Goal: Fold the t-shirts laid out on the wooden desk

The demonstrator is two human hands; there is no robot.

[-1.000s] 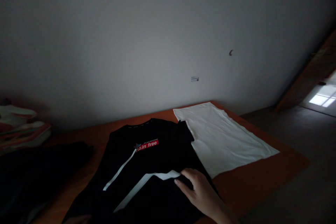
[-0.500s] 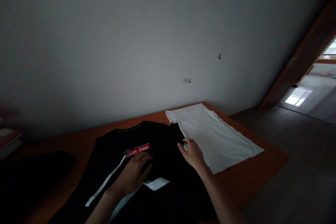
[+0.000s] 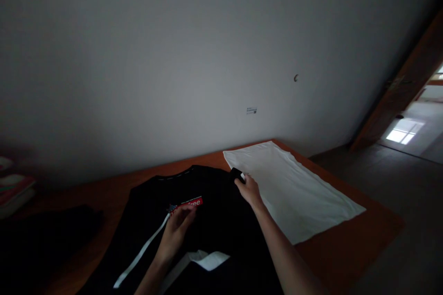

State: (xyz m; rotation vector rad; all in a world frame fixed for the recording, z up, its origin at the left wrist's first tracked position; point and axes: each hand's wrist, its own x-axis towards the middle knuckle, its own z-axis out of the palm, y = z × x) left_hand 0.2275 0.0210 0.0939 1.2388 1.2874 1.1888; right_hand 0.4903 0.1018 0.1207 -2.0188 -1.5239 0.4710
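Pale stack (image 3: 15,191): well to the left of the black shirt (image 3: 221,221), cut by the view's edge; its contents are too dim to name.
Dark cloth (image 3: 65,226): heaped left of the shirt, apart from its side, with bare tabletop (image 3: 112,189) between, which seems to keep the two from tangling.
Thin white stripe (image 3: 140,258): runs down the shirt's left part from near the print.
Left hand (image 3: 178,223): over the shirt's front, thumb and fingertips close together; whether they pinch fabric or only rest, I cannot tell. It perhaps steadies the chest.
Red print (image 3: 197,202): on the shirt's chest, partly covered by those fingers.
Black shirt: spread print side up, collar toward the wall (image 3: 194,83), probably so both hands can reach its front and sleeve.
Broad white band (image 3: 211,260): lower on the shirt, kinked where the fabric bunches.
Right hand (image 3: 249,190): at the shirt's right shoulder, sleeve edge (image 3: 237,175) pinched between thumb and fingers, a narrow hold that likely suits thin fabric.
White cloth (image 3: 304,198): right of the shirt, laid out nearly flat, lightly creased.
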